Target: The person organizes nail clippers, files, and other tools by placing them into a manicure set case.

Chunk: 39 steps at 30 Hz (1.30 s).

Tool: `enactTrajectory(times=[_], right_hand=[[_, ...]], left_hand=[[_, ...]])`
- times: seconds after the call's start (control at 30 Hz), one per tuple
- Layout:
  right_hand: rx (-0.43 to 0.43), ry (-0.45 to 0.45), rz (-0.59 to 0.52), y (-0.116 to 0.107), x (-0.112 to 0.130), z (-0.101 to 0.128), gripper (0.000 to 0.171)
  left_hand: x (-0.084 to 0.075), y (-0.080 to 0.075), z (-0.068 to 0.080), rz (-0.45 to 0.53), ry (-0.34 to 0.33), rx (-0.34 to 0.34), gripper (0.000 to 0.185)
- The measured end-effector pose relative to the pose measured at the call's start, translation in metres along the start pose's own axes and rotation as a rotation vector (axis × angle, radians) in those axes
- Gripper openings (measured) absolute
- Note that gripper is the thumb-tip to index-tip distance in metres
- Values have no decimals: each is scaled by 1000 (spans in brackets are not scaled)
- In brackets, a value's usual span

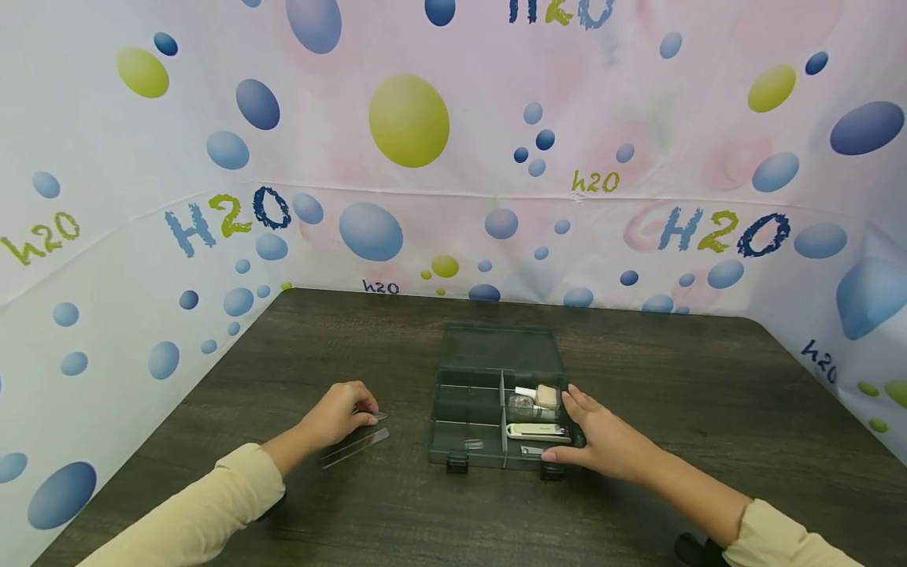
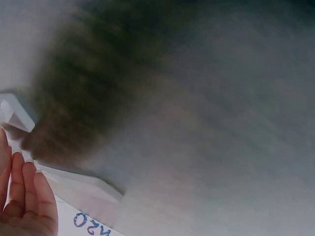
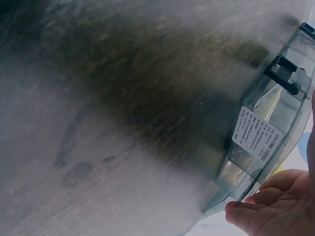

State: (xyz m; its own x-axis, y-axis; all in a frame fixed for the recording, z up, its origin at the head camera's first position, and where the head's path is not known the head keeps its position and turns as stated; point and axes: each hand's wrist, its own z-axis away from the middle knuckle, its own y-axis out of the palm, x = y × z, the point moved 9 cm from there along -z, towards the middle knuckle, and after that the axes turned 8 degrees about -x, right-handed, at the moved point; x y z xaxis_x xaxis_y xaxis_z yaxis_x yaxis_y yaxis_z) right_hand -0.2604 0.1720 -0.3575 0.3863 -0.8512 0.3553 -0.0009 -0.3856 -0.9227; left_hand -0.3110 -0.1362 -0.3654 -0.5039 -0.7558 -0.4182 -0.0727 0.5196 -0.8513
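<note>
A dark translucent organizer box (image 1: 468, 457) lies on the table with its lid (image 1: 499, 346) folded back. My right hand (image 1: 612, 441) grips the box's right side, thumb at the front corner and fingertips along the side wall. Its right compartments hold a cream nail clipper (image 1: 534, 431), a beige-capped small bottle (image 1: 546, 396) and a small metal piece (image 1: 531, 450). One small clear piece (image 1: 474, 444) lies in the front left compartment. To the left of the box, my left hand (image 1: 338, 413) pinches a thin clear strip, mostly hidden by the fingers. A clear plastic strip (image 1: 357, 448) lies beside that hand.
The box stands on a dark wooden table (image 1: 368, 339). Two black latches, one of them the left latch (image 1: 457, 462), stick out at its front. A printed white label (image 3: 256, 133) shows on the box in the right wrist view. Patterned cloth (image 1: 453, 197) hangs behind the table.
</note>
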Motion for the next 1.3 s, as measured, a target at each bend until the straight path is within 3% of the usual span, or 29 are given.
enactTrajectory(times=[0.53,0.77,1.3], right_hand=[[1,-5,-6,-1,2,0,102],[-3,-8,4,-1,1,0,102],[0,-1,0,-1,1,1,103]], left_hand=[[-6,-4,-5,47,11,-59,5],[-18,-8,-7,82,58,-110,5],[-38,-15,-11,138,44,-174,4]])
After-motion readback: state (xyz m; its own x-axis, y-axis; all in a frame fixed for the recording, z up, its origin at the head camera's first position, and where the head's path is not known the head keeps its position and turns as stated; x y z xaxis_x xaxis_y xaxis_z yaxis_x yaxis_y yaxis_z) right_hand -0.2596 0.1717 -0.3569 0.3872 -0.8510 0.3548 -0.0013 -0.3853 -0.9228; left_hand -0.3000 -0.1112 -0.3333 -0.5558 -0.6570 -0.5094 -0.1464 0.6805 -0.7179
